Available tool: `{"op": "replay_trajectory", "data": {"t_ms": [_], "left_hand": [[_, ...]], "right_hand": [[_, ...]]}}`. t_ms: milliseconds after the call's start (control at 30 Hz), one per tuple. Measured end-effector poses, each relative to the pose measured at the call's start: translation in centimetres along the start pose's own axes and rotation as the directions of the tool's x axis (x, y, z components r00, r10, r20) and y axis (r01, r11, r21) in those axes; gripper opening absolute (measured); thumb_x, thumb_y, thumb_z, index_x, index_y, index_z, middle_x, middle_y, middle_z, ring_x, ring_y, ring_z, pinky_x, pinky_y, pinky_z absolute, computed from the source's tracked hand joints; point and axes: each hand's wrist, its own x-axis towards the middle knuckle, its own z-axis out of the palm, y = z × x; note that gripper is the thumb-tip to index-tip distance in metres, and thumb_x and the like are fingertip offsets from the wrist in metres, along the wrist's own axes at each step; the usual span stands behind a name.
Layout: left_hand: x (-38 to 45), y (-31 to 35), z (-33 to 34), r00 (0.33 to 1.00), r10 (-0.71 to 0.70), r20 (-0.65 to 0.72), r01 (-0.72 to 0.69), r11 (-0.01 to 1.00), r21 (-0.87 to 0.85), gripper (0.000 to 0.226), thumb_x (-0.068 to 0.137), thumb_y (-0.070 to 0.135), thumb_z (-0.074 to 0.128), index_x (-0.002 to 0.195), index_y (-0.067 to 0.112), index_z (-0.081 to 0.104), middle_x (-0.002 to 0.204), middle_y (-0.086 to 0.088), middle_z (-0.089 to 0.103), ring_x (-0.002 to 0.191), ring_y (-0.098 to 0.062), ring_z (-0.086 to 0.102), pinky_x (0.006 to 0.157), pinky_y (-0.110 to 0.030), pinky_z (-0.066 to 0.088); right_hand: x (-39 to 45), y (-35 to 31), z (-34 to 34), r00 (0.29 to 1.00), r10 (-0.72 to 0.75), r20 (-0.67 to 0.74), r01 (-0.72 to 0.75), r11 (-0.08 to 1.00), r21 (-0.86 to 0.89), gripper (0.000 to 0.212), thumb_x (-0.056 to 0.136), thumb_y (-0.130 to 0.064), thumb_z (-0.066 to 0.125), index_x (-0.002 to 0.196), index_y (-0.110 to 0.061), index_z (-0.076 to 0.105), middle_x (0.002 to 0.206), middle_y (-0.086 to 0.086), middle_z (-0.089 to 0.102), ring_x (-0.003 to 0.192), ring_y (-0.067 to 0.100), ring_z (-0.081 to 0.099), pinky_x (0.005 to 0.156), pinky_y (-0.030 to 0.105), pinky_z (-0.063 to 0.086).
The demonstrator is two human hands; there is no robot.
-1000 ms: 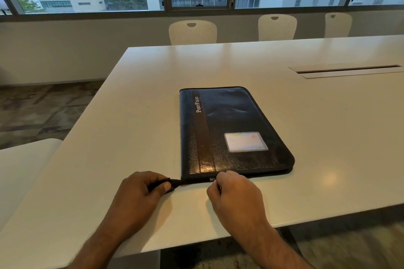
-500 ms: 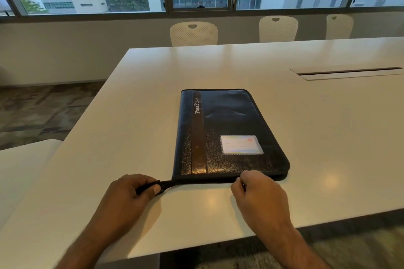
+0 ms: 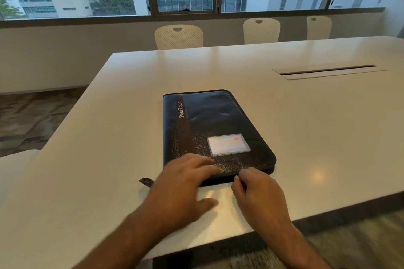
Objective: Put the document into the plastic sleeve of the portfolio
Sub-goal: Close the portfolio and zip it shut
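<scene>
The left hand (image 3: 185, 179) lies open, fingers flat on the portfolio (image 3: 215, 133), probably to steady it. Just right, the right hand (image 3: 255, 192) pinches its near edge, apparently the zip. Strap (image 3: 146, 181) lies left on the desk (image 3: 306, 126); no document shows.

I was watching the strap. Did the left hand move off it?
Yes. The left hand let go of the small dark strap tab and shifted right onto the black leather portfolio.

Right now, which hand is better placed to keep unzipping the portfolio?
Probably right: the right hand sits at the closed black leather portfolio's near edge, fingers pinched there. The left hand lies flat on the cover.
</scene>
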Motion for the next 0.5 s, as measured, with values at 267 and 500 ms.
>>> {"op": "replay_trajectory", "data": {"t_ms": [267,500], "left_hand": [[3.6,-0.4,4.6,0.994,0.003,0.11,-0.026,0.978,0.209,0.059,0.098,0.058,0.019,0.151,0.036,0.004,0.163,0.005,0.007,0.149,-0.015,0.003,0.115,-0.033,-0.002],[3.6,-0.2,4.4,0.991,-0.001,0.132,-0.035,0.961,0.273,0.058,0.1,0.053,0.012,0.153,0.03,0.007,0.162,0.0,0.01,0.149,-0.021,0.012,0.115,-0.034,0.005]], "right_hand": [[0.3,1.8,-0.3,0.995,-0.07,0.071,0.067,0.996,0.05,0.014,0.09,-0.042,0.054,0.082,-0.033,0.062,0.076,-0.023,0.049,0.065,-0.004,0.052,0.055,0.007,0.036],[1.0,6.1,-2.3,0.998,0.056,0.0,-0.056,0.998,-0.013,0.028,0.089,-0.035,0.056,0.063,-0.028,0.053,0.06,-0.011,0.051,0.056,0.005,0.051,0.051,0.023,0.045]]}}
